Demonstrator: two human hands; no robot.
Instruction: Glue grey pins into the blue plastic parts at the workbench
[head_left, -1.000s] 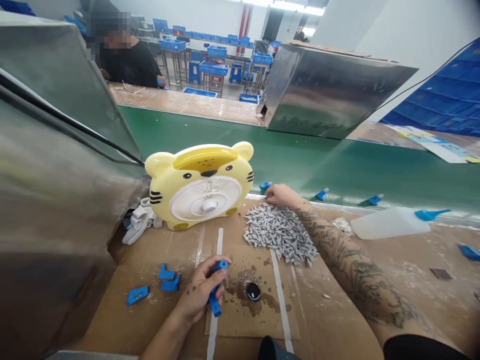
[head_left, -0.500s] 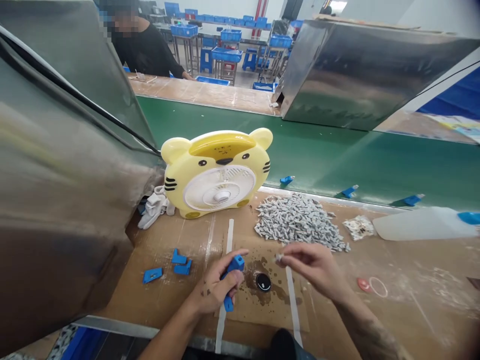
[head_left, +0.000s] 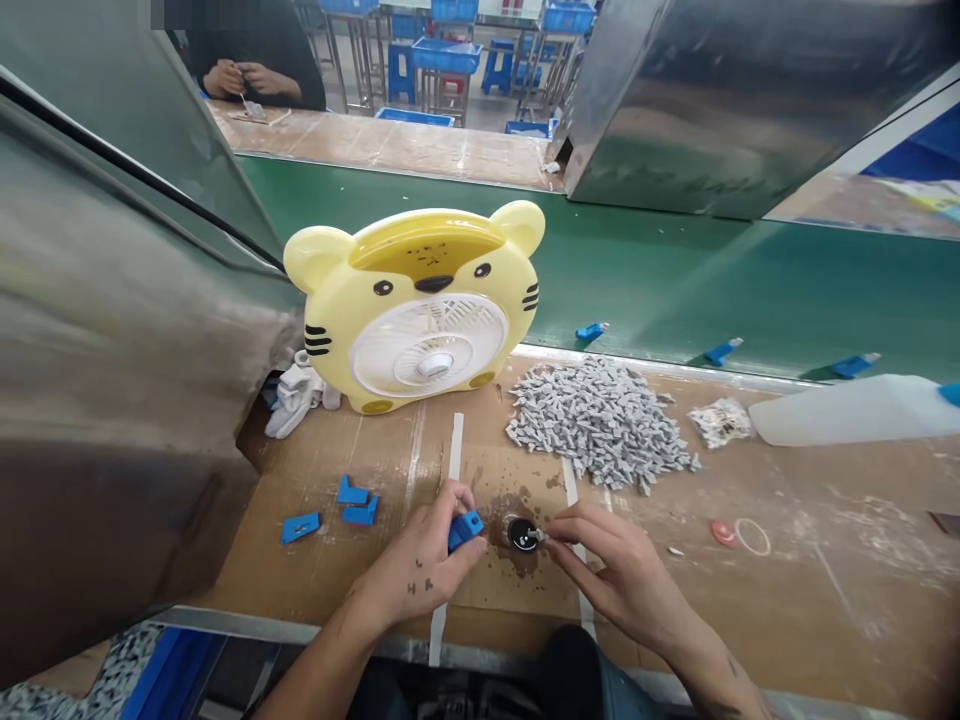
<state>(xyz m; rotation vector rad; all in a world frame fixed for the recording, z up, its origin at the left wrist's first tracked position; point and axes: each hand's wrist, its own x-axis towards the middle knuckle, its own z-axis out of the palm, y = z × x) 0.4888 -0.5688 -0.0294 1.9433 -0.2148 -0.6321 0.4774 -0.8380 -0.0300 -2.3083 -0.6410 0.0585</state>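
Note:
My left hand (head_left: 431,555) is wrapped round a blue plastic part (head_left: 465,529), over the cardboard left of a small round black container (head_left: 523,535). At the container's right edge, my right hand (head_left: 611,560) pinches a small grey piece (head_left: 537,536), its tip over the black opening. Whether the tip touches what is inside cannot be made out. Behind my hands lies a heap of similar grey pieces (head_left: 600,420). Several loose blue parts (head_left: 301,528) rest on the table to the left.
A yellow animal-faced fan (head_left: 427,300) stands at the back left beside white cloth (head_left: 296,395). Blue parts sit on the green belt (head_left: 637,270). A translucent bottle (head_left: 847,410), a small bag (head_left: 721,422) and a red piece (head_left: 723,532) are at right. A person sits across the belt.
My right hand has brought the small grey piece down to the black container. The blue part is turned in my left hand. The camera view has shifted, and the other person's hands are now together.

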